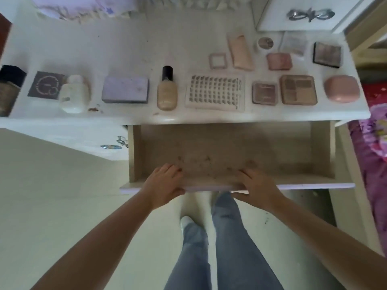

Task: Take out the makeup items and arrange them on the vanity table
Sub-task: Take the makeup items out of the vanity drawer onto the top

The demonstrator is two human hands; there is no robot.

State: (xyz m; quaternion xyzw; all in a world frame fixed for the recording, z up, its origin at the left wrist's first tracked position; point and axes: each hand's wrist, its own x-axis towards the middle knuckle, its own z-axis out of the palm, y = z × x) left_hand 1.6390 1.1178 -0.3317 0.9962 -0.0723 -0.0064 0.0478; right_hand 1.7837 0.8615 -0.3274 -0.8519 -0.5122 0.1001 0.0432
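White vanity table (129, 49) holds rowed makeup; both hands' fingers (167, 170) grip the open drawer (230, 143) front.

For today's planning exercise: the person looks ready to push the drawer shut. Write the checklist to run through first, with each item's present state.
1. Drawer emptied of makeup: ok, only specks on its floor.
2. Left hand grips the front edge: ok.
3. Right hand grips the front edge: ok.
4. Fingers outside the drawer: not ok, they curl inside.
5. Items on the vanity table, such as the foundation bottle, back from the edge: ok.
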